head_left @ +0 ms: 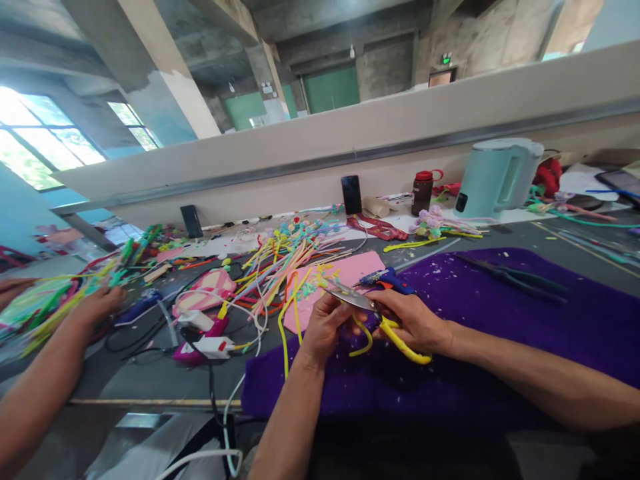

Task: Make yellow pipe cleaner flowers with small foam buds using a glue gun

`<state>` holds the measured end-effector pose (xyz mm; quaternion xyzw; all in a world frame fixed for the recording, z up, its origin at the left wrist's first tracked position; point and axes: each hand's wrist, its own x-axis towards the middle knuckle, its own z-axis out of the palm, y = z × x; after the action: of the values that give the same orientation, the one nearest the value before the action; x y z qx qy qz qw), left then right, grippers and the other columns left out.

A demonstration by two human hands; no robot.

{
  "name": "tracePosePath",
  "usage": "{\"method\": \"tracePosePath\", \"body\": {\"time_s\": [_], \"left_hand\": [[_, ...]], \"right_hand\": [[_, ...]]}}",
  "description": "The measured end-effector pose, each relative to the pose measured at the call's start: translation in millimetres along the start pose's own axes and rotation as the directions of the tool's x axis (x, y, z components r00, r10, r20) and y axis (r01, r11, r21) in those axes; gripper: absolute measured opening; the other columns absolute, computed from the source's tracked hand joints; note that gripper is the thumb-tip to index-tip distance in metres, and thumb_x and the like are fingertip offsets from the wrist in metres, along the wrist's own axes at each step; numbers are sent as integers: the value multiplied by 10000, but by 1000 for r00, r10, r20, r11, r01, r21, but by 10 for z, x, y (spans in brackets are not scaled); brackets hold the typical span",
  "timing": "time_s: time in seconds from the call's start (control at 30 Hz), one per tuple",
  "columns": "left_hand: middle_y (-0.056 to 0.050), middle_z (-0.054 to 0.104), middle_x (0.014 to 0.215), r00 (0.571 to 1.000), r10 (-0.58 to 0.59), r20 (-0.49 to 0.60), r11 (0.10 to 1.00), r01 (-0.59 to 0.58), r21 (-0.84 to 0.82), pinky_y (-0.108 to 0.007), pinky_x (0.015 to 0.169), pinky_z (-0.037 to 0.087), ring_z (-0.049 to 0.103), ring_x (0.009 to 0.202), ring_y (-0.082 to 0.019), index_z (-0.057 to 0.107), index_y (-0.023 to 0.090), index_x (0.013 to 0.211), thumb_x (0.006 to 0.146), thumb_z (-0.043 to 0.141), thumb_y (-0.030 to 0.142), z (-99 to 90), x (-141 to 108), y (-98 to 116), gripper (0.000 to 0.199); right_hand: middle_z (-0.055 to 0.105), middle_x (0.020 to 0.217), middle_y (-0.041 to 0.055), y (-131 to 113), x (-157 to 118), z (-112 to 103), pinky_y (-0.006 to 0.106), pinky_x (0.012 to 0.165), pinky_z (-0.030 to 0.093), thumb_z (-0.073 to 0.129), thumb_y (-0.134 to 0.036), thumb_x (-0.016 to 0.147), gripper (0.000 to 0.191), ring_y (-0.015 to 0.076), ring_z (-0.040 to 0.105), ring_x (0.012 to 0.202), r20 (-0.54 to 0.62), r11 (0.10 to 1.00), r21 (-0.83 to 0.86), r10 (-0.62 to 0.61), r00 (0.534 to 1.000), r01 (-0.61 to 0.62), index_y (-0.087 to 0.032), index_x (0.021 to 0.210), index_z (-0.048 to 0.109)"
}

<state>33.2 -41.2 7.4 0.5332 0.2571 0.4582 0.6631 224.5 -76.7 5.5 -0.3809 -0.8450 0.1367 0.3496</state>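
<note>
We see yellow-handled steel scissors [356, 299] held above a deep purple cloth [460, 353]

Our right hand [413, 323] wraps around the handles, with the blades directed away towards the left, presumably for control. Our left hand [323, 327] is drawn narrow just beside the blades; they hide its fingertips, so we cannot tell what it grips. A curved yellow strip [369, 341], apparently a fuzzy stem, hangs between our hands, near enough to suggest that the left steadies it.

The cloth probably shields the dark tabletop [125, 377] and gathers scraps. Beyond our hands, a flat pink sheet [357, 265] carries small yellow and green clippings beside a blue glue gun [395, 280], and dark-handled pliers [515, 273] lie to the right, likely kept within reach. A loose heap of multicoloured fuzzy stems [280, 263] spreads to the left, near a white and magenta power strip [213, 347]. Farther left, a co-worker's hand [103, 307] reaches into another colourful bundle [50, 310].

At the back, a black phone [351, 195] stands upright near a brown bottle with a red lid [423, 193] and a pale teal kettle [483, 177]. The bottle's pale marking is too small to read, as is the distant green lit sign [446, 59].
</note>
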Motion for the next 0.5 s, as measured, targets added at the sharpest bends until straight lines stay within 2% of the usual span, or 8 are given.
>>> {"method": "tracePosePath", "body": {"time_s": [0.33,0.5], "left_hand": [[-9,634,578,1000,-23,-13,1000,23,-1,-174,359,384,541,383,-95,602,142,753,691,645,323,-26,-6,-5,196],[-5,629,566,1000,7,7,1000,-7,-29,-165,348,385,540,374,-95,583,142,767,688,647,323,-23,-7,-1,208]], "right_hand": [[580,966,84,39,2,-1,257,642,435,576,-377,740,538,150,550,737,-7,1000,8,-13,1000,13,-173,1209,408],[587,950,84,73,-2,-3,250,655,429,566,-385,753,542,146,546,746,-8,999,-8,-35,999,35,-163,1219,401]]}}
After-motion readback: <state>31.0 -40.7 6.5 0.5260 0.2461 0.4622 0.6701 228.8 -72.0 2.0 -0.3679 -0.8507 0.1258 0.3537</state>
